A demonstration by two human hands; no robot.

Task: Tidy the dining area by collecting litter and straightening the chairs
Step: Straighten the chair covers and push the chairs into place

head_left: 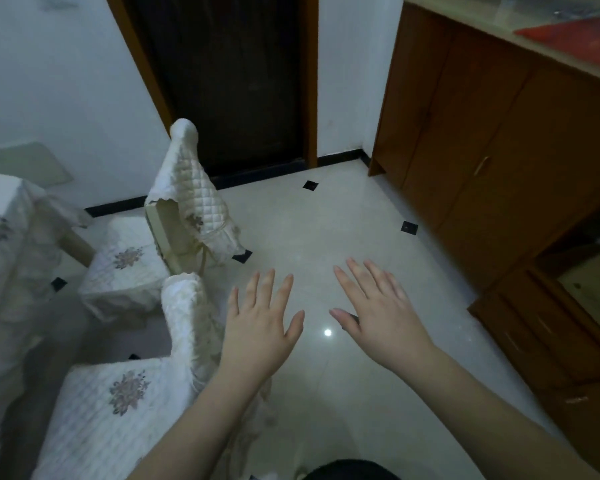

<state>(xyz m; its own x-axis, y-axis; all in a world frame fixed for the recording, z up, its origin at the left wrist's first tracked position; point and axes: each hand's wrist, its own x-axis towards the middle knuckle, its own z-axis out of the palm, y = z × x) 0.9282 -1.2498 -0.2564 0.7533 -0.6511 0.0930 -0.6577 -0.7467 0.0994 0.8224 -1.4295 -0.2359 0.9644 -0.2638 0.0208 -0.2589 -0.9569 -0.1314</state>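
Observation:
Two dining chairs in white quilted covers with a flower pattern stand on the left. The near chair [118,403] has its back [187,317] just left of my left hand [260,327]. Beyond it stands the far chair [184,188], its back pointing toward the door. My left hand is stretched out flat with fingers spread, beside the near chair's back and holding nothing. To the right, my right hand [378,313] hovers over the floor, also flat and empty. No litter shows on the floor.
A table [4,216] under a white flowered cloth fills the left edge. A brown wooden cabinet [499,140] with a red item on top lines the right side. A dark door [236,81] is straight ahead. Pale glossy floor tiles [326,230] lie between chairs and cabinet.

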